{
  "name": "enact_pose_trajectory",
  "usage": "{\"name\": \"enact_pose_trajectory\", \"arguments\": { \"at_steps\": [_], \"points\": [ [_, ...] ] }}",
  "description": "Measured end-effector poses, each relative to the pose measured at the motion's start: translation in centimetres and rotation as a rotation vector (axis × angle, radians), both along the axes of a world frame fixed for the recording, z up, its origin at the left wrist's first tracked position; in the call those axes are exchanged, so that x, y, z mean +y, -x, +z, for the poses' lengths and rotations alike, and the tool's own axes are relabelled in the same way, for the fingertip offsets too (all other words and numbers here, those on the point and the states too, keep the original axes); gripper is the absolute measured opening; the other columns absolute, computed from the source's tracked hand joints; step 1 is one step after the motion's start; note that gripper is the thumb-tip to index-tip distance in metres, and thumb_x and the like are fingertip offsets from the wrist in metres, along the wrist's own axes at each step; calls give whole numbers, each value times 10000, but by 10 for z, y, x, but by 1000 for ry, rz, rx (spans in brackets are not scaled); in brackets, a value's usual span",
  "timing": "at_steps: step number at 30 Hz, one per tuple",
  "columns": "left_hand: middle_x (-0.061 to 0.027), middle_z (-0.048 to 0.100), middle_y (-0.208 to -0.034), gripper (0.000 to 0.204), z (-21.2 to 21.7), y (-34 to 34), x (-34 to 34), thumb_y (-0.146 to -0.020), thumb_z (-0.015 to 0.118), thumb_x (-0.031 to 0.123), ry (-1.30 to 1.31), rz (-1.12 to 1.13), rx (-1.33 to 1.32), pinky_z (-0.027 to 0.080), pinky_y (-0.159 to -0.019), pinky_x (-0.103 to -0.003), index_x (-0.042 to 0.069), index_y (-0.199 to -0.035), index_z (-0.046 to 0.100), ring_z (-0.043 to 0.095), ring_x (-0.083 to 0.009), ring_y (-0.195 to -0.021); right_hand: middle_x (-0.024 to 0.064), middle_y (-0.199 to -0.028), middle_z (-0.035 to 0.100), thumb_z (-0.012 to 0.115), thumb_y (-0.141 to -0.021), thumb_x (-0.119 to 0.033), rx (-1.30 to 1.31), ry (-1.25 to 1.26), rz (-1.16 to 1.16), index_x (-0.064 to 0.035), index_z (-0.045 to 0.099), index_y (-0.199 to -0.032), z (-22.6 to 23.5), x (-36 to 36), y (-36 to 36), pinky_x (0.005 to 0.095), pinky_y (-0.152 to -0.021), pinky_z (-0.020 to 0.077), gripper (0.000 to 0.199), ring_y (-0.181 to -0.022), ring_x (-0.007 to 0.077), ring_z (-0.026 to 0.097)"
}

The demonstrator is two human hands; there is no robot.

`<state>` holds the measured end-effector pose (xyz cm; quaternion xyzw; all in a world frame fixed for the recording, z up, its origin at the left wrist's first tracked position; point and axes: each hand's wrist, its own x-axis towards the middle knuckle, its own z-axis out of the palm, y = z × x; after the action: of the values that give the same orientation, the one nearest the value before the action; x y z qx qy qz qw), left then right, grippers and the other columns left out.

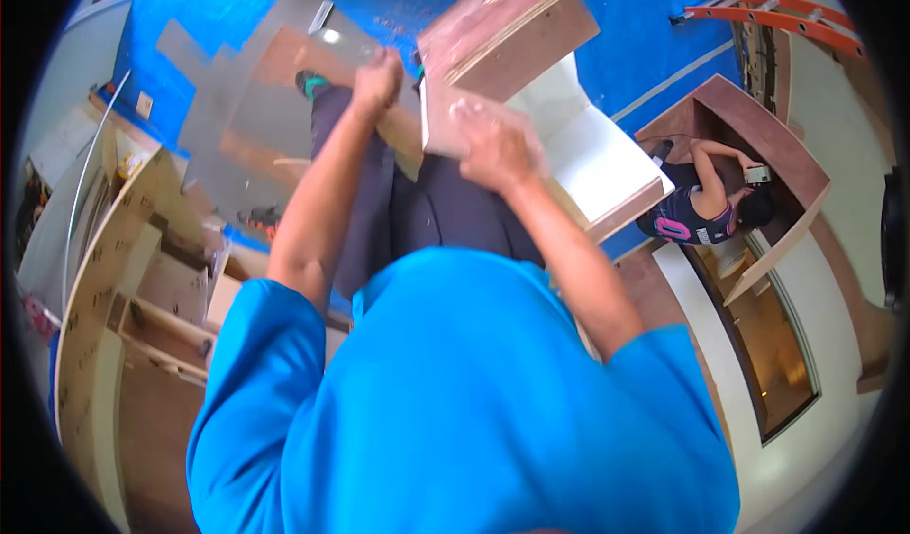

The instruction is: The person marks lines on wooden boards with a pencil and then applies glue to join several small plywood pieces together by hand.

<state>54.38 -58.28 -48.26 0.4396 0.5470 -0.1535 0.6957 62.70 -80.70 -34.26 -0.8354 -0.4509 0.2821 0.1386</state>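
My left hand [378,83] is closed in a fist in front of my left leg; what it holds, if anything, is hidden. A pale strip of wood [403,147] shows just below it, between my legs. My right hand [500,151] is smeared by motion, its fingers curled over the near corner of a plywood box [536,55]. Something pale and blurred lies at those fingers, too unclear to name. The box has layered raw edges and reddish-brown faces. White-faced panels [607,160] join it on the right, beside my right forearm.
Grey sheets [248,79] cover part of the blue floor [654,46]. An orange ladder [777,10] lies at far right. Below it, a person [697,214] with a phone leans into an open wooden cabinet [810,169]. Wooden shelving [100,250] stands at left, near an orange-black tool [261,217].
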Motion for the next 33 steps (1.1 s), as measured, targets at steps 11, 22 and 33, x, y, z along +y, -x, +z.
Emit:
{"name": "enact_pose_trajectory", "arguments": {
  "at_steps": [11, 22, 33],
  "points": [
    [-64, 656, -808, 433, 171, 98, 103, -1012, 657, 421, 141, 260, -188, 409, -468, -270, 33, -1201, 616, 578, -158, -553, 90, -1120, 759, 840, -885, -236, 1122, -108, -522, -11, 709, -1244, 130, 2, -155, 339, -944, 549, 443, -1019, 163, 703],
    [-134, 692, -938, 498, 198, 73, 65, -1059, 579, 428, 58, 452, -323, 433, -512, -262, 42, -1374, 576, 587, -153, -628, 118, -1295, 689, 848, -889, -306, 1462, -443, -557, -23, 567, -1416, 107, 28, -181, 423, -1028, 564, 661, -1194, 231, 679],
    [-126, 699, -1062, 1081, 294, 41, 43, -797, 905, 286, -1128, -160, -321, 571, -807, -428, 116, -1663, 279, 704, -311, -928, 119, -1321, 686, 886, -824, -462, 1622, -491, -424, -59, 573, -1428, 103, 31, -166, 453, -1035, 566, 791, -1214, 260, 674]
  ]
}}
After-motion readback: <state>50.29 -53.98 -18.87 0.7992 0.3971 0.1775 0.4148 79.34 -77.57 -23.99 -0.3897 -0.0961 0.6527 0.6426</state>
